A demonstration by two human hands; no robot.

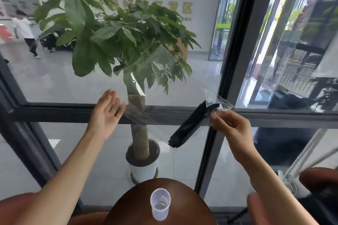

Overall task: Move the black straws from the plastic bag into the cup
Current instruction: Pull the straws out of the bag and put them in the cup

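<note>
A bundle of black straws (192, 124) sits inside a clear plastic bag (224, 105), held up in the air and slanting down to the left. My right hand (230, 124) pinches the bag near its upper end. My left hand (108, 113) is raised to the left of the bag, palm up, fingers spread, holding nothing; a loose clear film (139, 89) hangs just beside its fingertips. A clear empty plastic cup (160, 203) stands upright on the small round brown table (131, 204) below both hands.
A glass wall with a dark frame (164, 113) stands right behind the table. Beyond it stands a potted tree in a white pot (143, 170). Brown chair edges (318, 179) flank the table. People walk in the far left background.
</note>
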